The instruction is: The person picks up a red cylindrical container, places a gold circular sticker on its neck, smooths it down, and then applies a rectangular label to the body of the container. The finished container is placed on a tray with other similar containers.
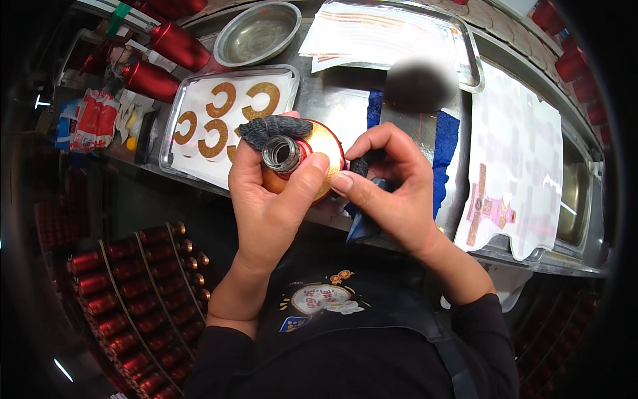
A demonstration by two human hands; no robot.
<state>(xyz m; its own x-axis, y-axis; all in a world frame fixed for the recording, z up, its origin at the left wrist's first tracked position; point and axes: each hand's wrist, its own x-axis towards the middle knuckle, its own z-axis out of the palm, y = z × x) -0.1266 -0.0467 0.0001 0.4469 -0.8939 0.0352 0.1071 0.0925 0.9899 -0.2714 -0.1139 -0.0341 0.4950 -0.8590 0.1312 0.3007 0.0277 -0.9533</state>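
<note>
My left hand (272,206) is wrapped round a red glass bottle (284,155), seen from above with its clear threaded mouth pointing up. A gold label (324,144) covers the bottle's shoulder, and my left thumb presses on it. Dark grey knit covers (276,130) sit on the left fingers beyond the neck. At the right edge of the label, my right hand (395,189) has thumb and forefinger drawn together in a pinch. Whatever lies between those fingertips is too small to make out. Dark knit also shows on the right hand's other fingers.
Gold C-shaped labels lie on a white sheet in a tray (297,83). Behind it stands a metal bowl (258,33). White sheets (389,33) fill another tray. Blue strips (446,156) and a printed sheet (515,159) lie rightward. Red bottles (136,292) are stacked lower left.
</note>
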